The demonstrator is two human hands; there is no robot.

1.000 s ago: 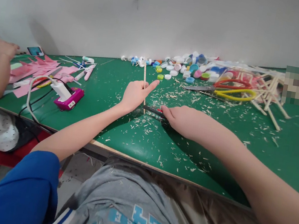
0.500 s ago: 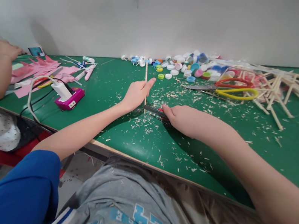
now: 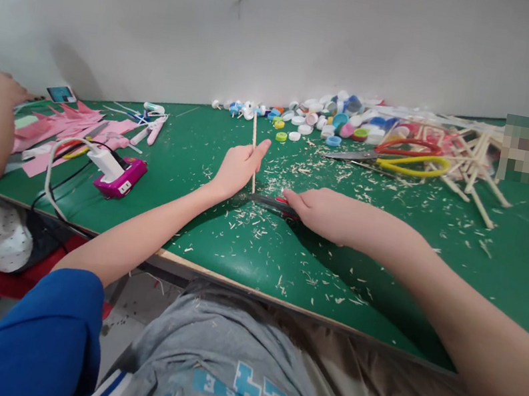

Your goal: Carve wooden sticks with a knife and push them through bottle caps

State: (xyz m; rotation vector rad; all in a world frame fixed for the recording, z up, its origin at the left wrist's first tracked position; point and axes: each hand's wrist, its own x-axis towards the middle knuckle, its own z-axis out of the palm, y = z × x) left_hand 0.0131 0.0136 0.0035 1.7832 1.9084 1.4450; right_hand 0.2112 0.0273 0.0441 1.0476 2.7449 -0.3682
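Observation:
My left hand [image 3: 240, 168] is closed around a thin wooden stick [image 3: 255, 130], which slants up out of the fist, its lower end near the green tabletop. In my right hand [image 3: 319, 212] is a knife [image 3: 271, 204] with a dark blade and a bit of red at the grip; most of its handle is hidden by the fingers. The blade points left and meets the stick's lower end, just below my left hand. Pale wood shavings [image 3: 260, 223] lie scattered under and around both hands.
Scissors [image 3: 353, 155] with red and yellow handles lie behind my right hand. Bottle caps [image 3: 311, 119] are heaped along the wall, with wooden sticks [image 3: 482, 200] at right. A magenta power adapter [image 3: 120, 179] with cables, pink paper [image 3: 74, 123] and another person's hands [image 3: 4, 90] are at left.
The knife blade has slid down to the stick's lower end; before, a short length of stick showed below it. Both hands keep their hold, and the whole view has shifted slightly.

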